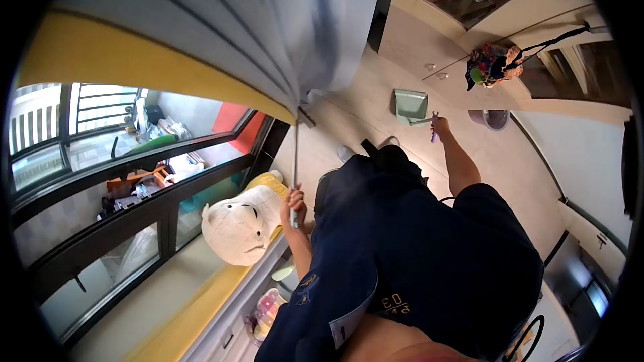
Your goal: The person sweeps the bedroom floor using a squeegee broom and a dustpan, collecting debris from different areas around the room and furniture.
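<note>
My left hand [295,206] is closed around the grey grip of a thin metal pole [296,154]. The pole runs upward past the curtain's lower edge to a small dark piece; whether that belongs to the pole I cannot tell. On the other side, my right hand [439,126] grips the purple handle end of a pale green dustpan [411,104], whose pan is at floor level. Close to my left hand a white plush cushion [235,224] with a stitched face rests on the yellow-edged ledge.
A grey curtain [255,20] hangs at the upper left beside a dark-framed window [127,194]. Cabinets [429,47] line the upper right, with a colourful bag [494,66] hanging there. A bin [493,118] stands on the tiled floor [362,104] near the dustpan.
</note>
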